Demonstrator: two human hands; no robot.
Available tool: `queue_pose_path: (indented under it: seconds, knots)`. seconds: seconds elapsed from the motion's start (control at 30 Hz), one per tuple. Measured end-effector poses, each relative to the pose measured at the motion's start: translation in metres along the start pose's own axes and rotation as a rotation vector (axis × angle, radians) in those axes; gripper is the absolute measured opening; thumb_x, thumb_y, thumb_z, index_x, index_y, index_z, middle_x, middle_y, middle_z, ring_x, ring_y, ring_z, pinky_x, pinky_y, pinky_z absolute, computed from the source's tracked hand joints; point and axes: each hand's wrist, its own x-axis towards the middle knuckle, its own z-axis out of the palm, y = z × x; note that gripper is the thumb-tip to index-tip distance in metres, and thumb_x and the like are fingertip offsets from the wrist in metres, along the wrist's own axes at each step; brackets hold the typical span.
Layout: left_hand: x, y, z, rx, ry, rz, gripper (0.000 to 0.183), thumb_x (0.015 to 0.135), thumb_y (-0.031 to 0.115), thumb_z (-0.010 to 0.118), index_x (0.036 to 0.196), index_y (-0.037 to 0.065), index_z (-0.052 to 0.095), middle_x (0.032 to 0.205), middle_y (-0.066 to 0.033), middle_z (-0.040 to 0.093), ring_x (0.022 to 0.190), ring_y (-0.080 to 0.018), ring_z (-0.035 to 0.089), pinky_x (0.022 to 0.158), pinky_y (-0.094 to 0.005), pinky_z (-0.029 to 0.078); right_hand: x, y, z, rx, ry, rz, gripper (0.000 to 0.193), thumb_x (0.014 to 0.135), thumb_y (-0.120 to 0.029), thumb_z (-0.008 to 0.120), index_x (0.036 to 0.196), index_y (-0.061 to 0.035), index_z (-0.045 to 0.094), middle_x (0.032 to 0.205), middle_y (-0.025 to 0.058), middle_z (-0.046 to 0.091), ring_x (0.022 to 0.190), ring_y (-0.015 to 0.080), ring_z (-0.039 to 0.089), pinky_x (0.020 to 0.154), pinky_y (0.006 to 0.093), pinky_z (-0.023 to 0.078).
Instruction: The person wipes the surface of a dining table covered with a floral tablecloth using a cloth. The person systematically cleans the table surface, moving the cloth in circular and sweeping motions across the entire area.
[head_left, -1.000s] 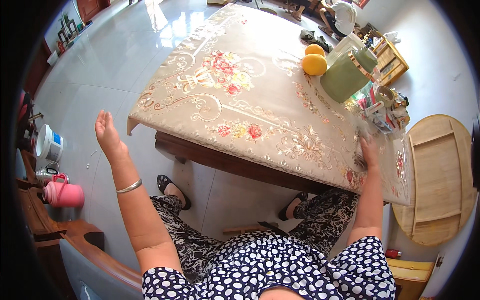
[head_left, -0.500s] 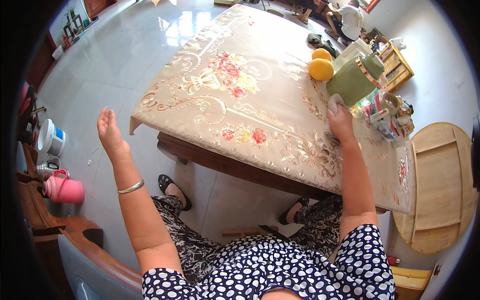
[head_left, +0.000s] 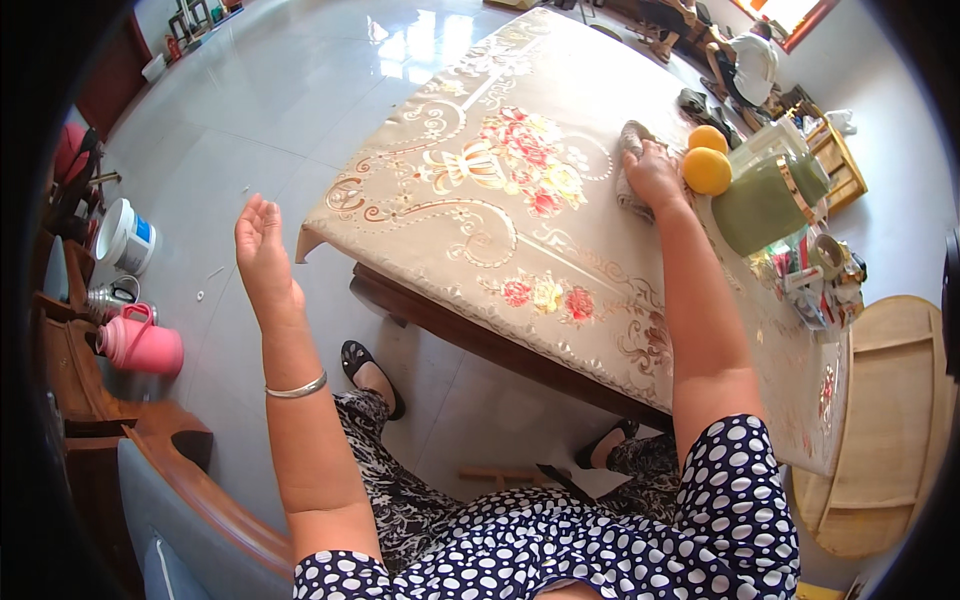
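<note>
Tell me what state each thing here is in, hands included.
Left hand, raised, empty
Right hand, resting on the grey cloth
Grey cloth, bunched
Tablecloth, spread out
Oranges, whole, unpeeled
Green jug, upright
Pink jug, upright
Round wooden board, leaning on edge
Bracelet, worn on left arm

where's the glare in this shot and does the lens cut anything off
In the head view, glare whitens the far part of the floral tablecloth, and bright patches reflect off the glossy tiled floor; in the same head view, a dark curved fisheye rim blacks out the corners.
</note>
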Motion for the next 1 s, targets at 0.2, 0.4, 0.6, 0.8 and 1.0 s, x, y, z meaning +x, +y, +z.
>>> queue_pose_path:
  seconds: [0.2,0.4,0.6,0.8,1.0]
  knots:
    - [0.000,0.000,-0.005,0.017,0.001,-0.001,0.042,0.090,0.028,0.060,0.125,0.007,0.051,0.124,-0.0049,0.054,0.117,-0.0131,0.044,0.100,-0.0320,0.028,0.056,-0.063,0.017,0.017,-0.018,-0.019,0.059,0.088,-0.041,0.051,0.132,-0.0035,0.044,0.138,0.0168,0.043,0.129,0.0335,0.037,0.108,0.0405,0.029]
    - [0.000,0.000,0.001,0.017,-0.001,-0.006,0.040,0.091,0.026,0.059,0.125,0.007,0.051,0.121,-0.0045,0.055,0.115,-0.0118,0.046,0.098,-0.0296,0.029,0.020,-0.184,0.011,0.023,-0.089,-0.477,0.047,0.092,-0.030,0.041,0.128,-0.0010,0.045,0.131,0.0175,0.048,0.128,0.0297,0.039,0.109,0.0411,0.027]
    - [-0.002,0.000,0.006,0.005,-0.007,0.001,0.041,0.091,0.026,0.059,0.125,0.006,0.051,0.121,-0.0058,0.055,0.114,-0.0119,0.046,0.097,-0.0292,0.030,-0.054,-0.271,0.015,0.281,-0.149,-0.958,0.053,0.088,-0.035,0.051,0.131,-0.0041,0.046,0.137,0.0152,0.044,0.129,0.0303,0.037,0.107,0.0412,0.032]
    - [-0.001,-0.002,0.003,-0.012,-0.006,-0.012,0.041,0.090,0.026,0.059,0.125,0.006,0.051,0.121,-0.0058,0.055,0.114,-0.0123,0.046,0.099,-0.0304,0.029,-0.010,-0.246,0.030,0.367,-0.133,-0.858,0.051,0.085,-0.035,0.055,0.128,-0.0086,0.050,0.133,0.0132,0.049,0.125,0.0292,0.043,0.105,0.0392,0.035]
    - [0.001,0.003,-0.006,-0.018,0.020,-0.016,0.041,0.090,0.027,0.060,0.125,0.006,0.051,0.120,-0.0056,0.055,0.115,-0.0126,0.045,0.100,-0.0315,0.028,0.047,-0.164,0.018,0.157,-0.121,-0.349,0.054,0.088,-0.039,0.044,0.133,-0.0071,0.046,0.134,0.0147,0.048,0.126,0.0292,0.043,0.107,0.0407,0.030]
